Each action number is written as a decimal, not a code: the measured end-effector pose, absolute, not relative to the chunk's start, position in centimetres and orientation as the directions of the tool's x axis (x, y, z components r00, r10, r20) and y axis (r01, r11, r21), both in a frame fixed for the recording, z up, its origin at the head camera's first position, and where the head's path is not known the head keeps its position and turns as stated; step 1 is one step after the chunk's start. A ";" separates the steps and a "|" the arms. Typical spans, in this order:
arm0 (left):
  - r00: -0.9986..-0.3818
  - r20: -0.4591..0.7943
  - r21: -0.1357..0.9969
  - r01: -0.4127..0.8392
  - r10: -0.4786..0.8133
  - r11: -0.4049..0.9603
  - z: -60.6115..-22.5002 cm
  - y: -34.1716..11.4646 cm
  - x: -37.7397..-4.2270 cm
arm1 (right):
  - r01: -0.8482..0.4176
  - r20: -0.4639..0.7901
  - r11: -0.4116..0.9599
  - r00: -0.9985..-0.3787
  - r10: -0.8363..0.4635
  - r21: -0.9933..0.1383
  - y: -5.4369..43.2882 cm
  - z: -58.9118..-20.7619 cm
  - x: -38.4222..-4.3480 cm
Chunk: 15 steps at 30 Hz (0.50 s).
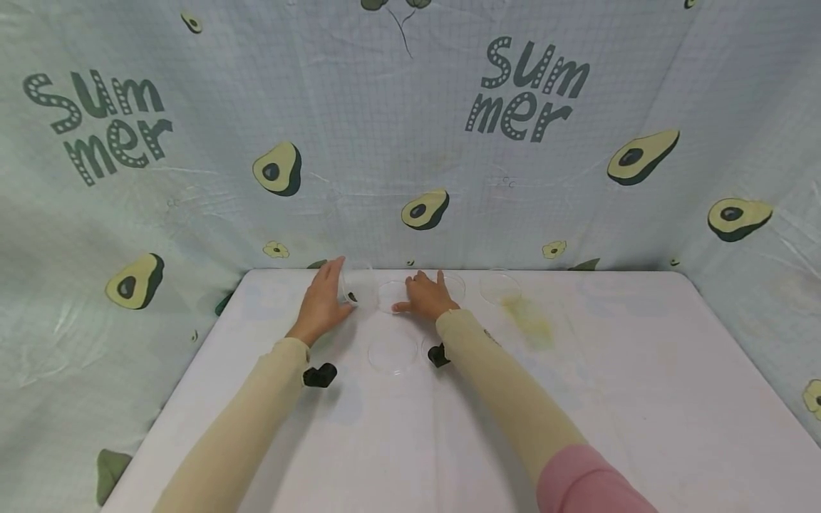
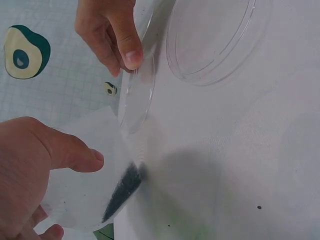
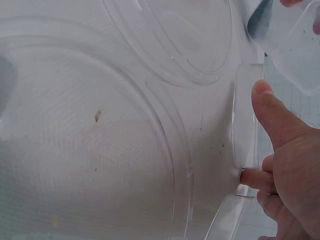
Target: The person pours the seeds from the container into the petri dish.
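Observation:
My left hand (image 1: 321,303) grips a clear plastic cup (image 1: 360,285) near the table's back edge. The cup tilts, and dark fine grains (image 2: 122,192) have gathered along its lower side. To its right, my right hand (image 1: 428,296) holds a shallow clear dish (image 3: 246,117) by its rim, the thumb on one side and a finger at the other. Another clear dish (image 1: 393,353) lies nearer on the table, and more of them, such as a round dish (image 1: 500,286), stand along the back. My right arm partly covers one dish beside its wrist.
A white-covered table (image 1: 609,399) meets a printed cloth backdrop (image 1: 359,92) at its back edge. A yellowish patch (image 1: 529,320) marks the cover on the right. Small dark specks (image 2: 259,207) lie on the surface. Black wrist cameras (image 1: 319,375) hang under both sleeves.

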<state>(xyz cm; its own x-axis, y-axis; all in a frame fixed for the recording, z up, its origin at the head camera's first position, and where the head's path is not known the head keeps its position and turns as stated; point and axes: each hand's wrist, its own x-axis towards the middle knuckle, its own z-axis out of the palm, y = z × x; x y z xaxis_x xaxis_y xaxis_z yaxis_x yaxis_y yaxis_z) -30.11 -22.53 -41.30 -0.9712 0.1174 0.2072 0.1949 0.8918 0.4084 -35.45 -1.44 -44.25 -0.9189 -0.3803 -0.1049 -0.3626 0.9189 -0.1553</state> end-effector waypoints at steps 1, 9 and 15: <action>-0.970 0.209 0.402 0.202 0.125 0.893 -41.3 -22.5 -30.1 | -0.361 -0.104 0.919 -0.919 -0.379 -0.157 -1.4 -44.3 -35.5; -0.963 0.228 0.395 0.224 0.141 0.891 -41.2 -22.1 -30.4 | -0.352 -0.116 0.922 -0.921 -0.372 -0.161 -1.2 -44.4 -35.6; -0.961 0.234 0.379 0.231 0.148 0.896 -40.9 -21.8 -30.5 | -0.355 -0.119 0.921 -0.919 -0.375 -0.158 -1.5 -44.3 -35.6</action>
<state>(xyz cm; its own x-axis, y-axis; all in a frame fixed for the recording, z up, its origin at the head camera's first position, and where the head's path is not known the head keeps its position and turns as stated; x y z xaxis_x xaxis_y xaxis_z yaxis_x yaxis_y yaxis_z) -30.51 -21.79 -40.90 -0.9608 0.1483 0.2342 0.2307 0.8963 0.3788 -35.56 -1.46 -44.31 -0.9193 -0.3749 -0.1193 -0.3553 0.9214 -0.1576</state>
